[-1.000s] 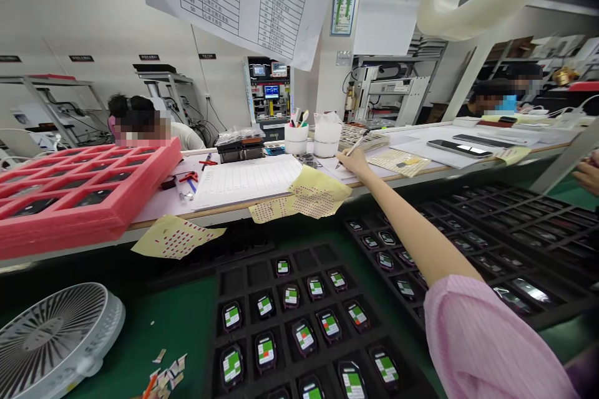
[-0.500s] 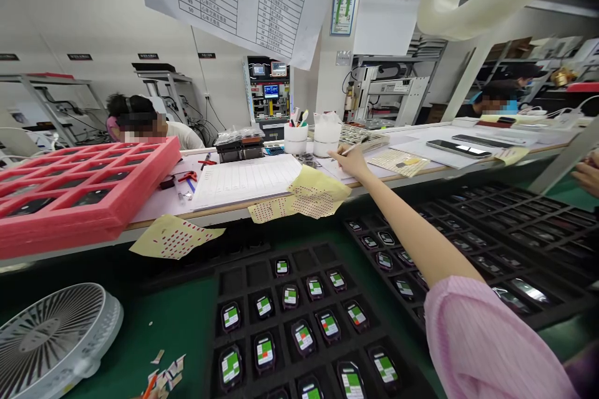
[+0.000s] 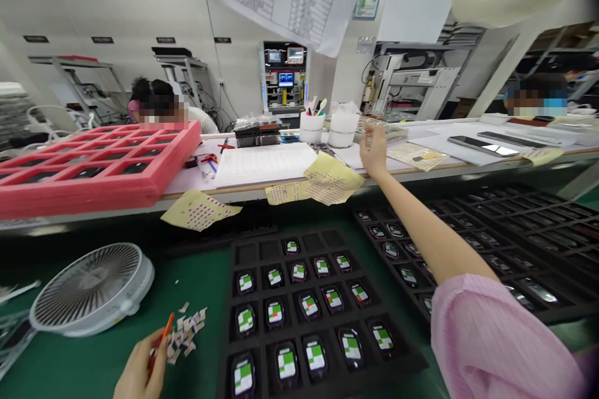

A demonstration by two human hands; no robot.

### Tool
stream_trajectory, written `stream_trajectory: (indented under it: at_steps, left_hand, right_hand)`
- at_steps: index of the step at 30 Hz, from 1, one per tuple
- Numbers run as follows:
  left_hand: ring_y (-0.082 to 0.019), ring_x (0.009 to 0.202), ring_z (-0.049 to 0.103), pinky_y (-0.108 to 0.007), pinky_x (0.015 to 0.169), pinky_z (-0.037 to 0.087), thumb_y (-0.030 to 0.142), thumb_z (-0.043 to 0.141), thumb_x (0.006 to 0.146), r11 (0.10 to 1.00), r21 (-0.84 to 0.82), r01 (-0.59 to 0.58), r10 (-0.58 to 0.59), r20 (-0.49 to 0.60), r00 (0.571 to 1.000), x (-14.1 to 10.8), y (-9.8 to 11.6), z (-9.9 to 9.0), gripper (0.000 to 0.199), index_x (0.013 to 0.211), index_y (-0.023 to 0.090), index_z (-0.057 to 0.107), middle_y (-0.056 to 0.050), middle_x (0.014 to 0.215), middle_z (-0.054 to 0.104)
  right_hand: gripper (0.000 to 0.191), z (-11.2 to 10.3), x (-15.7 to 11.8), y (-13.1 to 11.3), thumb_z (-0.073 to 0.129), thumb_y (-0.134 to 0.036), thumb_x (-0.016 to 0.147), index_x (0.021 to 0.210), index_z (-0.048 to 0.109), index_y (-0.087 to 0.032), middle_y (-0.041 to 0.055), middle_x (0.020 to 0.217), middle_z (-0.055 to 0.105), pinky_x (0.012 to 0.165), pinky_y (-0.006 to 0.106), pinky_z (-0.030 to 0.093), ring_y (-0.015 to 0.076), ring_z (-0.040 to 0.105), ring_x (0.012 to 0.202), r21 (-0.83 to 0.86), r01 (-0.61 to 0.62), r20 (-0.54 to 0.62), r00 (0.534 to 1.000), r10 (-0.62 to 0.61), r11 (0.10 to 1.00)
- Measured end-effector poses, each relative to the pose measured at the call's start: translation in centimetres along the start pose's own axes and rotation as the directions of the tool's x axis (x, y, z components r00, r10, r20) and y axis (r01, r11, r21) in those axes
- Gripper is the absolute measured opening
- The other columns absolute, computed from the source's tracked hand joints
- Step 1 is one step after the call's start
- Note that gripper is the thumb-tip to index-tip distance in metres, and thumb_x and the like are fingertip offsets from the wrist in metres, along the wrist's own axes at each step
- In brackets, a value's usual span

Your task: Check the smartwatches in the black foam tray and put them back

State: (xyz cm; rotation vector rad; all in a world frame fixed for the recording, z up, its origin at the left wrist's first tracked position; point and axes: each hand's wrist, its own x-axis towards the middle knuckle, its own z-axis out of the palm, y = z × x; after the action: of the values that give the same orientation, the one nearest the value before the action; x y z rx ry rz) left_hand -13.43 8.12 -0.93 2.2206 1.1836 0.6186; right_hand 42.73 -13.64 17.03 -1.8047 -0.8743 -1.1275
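My left hand (image 3: pixel 140 368) is closed round a slender orange tool (image 3: pixel 167 329), its tip pointing up beside a small heap of paper bits (image 3: pixel 187 331) on the green mat. Over the shelf's front edge, my right hand (image 3: pixel 374 149) is raised with fingers curled, close to a white cup (image 3: pixel 344 128); anything between the fingers cannot be made out. Between my arms lies a black foam tray (image 3: pixel 322 242) with smartwatches in its pockets. Their screens are lit in green and white, some with an orange patch, such as one watch (image 3: pixel 309 305).
A white fan (image 3: pixel 93 290) stands at left. On the shelf are a pink foam tray (image 3: pixel 163 168), a printed sheet (image 3: pixel 266 162), a pen cup (image 3: pixel 312 126) and a phone (image 3: pixel 482 145). Yellow dotted sheets (image 3: pixel 334 177) overhang its edge. More black trays (image 3: pixel 468 249) lie at right.
The view has shifted, bringing my left hand and the orange tool further into sight. My right hand has lifted from the shelf surface; the slim light item seen in it no longer shows.
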Motion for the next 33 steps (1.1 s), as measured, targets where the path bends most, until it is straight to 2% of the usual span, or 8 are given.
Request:
stream_trajectory:
  at_steps: [6,11,14,17,22,25,29,33]
  left_hand:
    - [-0.021,0.072,0.062,-0.031,0.065,0.05,0.05,0.04,0.079,0.994,0.097,-0.047,0.058,-0.117,0.992,0.8,0.3,-2.3,0.044,0.091,0.015,0.064,-0.01,0.085,0.06]
    - [-0.017,0.075,0.059,-0.026,0.064,0.047,0.041,0.043,0.09,0.943,-0.065,-0.326,0.32,-0.095,0.943,0.0,5.8,-1.3,0.034,0.098,0.015,0.063,-0.008,0.089,0.059]
    - [-0.015,0.08,0.059,-0.026,0.07,0.045,0.03,0.045,0.093,0.785,-0.086,-0.613,0.608,-0.078,0.79,-1.6,10.5,0.3,0.023,0.1,0.019,0.064,-0.005,0.085,0.062]
    - [-0.014,0.08,0.058,-0.03,0.077,0.041,0.024,0.05,0.092,0.511,-0.09,-0.855,0.856,-0.038,0.515,-3.7,14.6,1.9,0.015,0.097,0.021,0.064,-0.002,0.084,0.067]
    - [-0.014,0.082,0.059,-0.029,0.074,0.041,0.023,0.042,0.095,0.337,-0.244,-0.909,0.941,0.045,0.337,-6.0,17.9,3.7,0.02,0.101,0.02,0.061,-0.004,0.092,0.069]
    - [-0.017,0.097,0.057,-0.03,0.081,0.043,0.027,0.042,0.095,0.413,-0.306,-0.858,0.902,0.002,0.433,-4.8,17.6,3.8,0.02,0.105,0.017,0.056,-0.009,0.103,0.064]
    - [-0.019,0.093,0.055,-0.033,0.084,0.045,0.03,0.034,0.097,0.762,-0.142,-0.632,0.637,-0.015,0.771,-0.3,15.1,4.1,0.027,0.104,0.012,0.053,-0.013,0.1,0.059]
    - [-0.025,0.096,0.052,-0.037,0.081,0.045,0.029,0.038,0.095,0.814,0.33,-0.477,0.434,0.2,0.878,3.1,12.2,6.0,0.029,0.091,0.011,0.06,-0.015,0.098,0.058]
  right_hand:
    - [0.033,-6.3,-8.1,-5.5,0.044,-0.025,0.087,0.118,0.052,-0.018,0.016,0.113,0.055,0.092,0.05,0.044,0.0304,0.051,0.114,0.119,0.037,0.009,0.999,-0.038,0.992]
    - [0.017,-12.3,-18.0,-12.6,0.046,-0.026,0.087,0.091,0.062,-0.027,0.0048,0.076,0.065,0.07,0.039,0.054,0.0232,0.065,0.071,0.326,-0.156,0.54,0.84,-0.049,0.932]
    - [0.02,-14.0,-22.5,-17.4,0.047,-0.029,0.088,0.103,0.062,-0.028,0.0012,0.069,0.067,0.058,0.032,0.054,0.0188,0.065,0.059,0.36,-0.376,0.806,0.587,-0.082,0.854]
    - [0.047,-14.3,-24.7,-21.6,0.056,-0.03,0.084,0.13,0.046,-0.029,-0.0018,0.075,0.07,0.061,0.029,0.053,0.0168,0.065,0.062,0.417,-0.514,0.877,0.446,-0.181,0.749]
    - [0.013,-13.3,-24.7,-24.6,0.051,-0.027,0.082,0.079,0.063,-0.022,-0.0022,0.061,0.063,0.054,0.026,0.047,0.0149,0.058,0.053,0.529,-0.484,0.813,0.525,-0.252,0.697]
    - [0.028,-12.1,-23.7,-23.8,0.045,-0.032,0.087,0.063,0.056,-0.021,-0.0009,0.057,0.06,0.054,0.026,0.045,0.0156,0.058,0.052,0.527,-0.447,0.797,0.556,-0.237,0.723]
    - [0.031,-8.3,-21.4,-21.2,0.028,-0.028,0.096,0.087,0.057,-0.02,0.0044,0.078,0.069,0.066,0.026,0.049,0.0167,0.067,0.069,0.299,-0.502,0.839,0.544,0.027,0.812]
    - [0.015,-3.6,-20.0,-19.4,0.04,-0.018,0.092,0.095,0.055,-0.017,0.0119,0.096,0.068,0.072,0.028,0.045,0.0218,0.066,0.085,-0.072,-0.268,0.849,0.489,0.2,0.961]
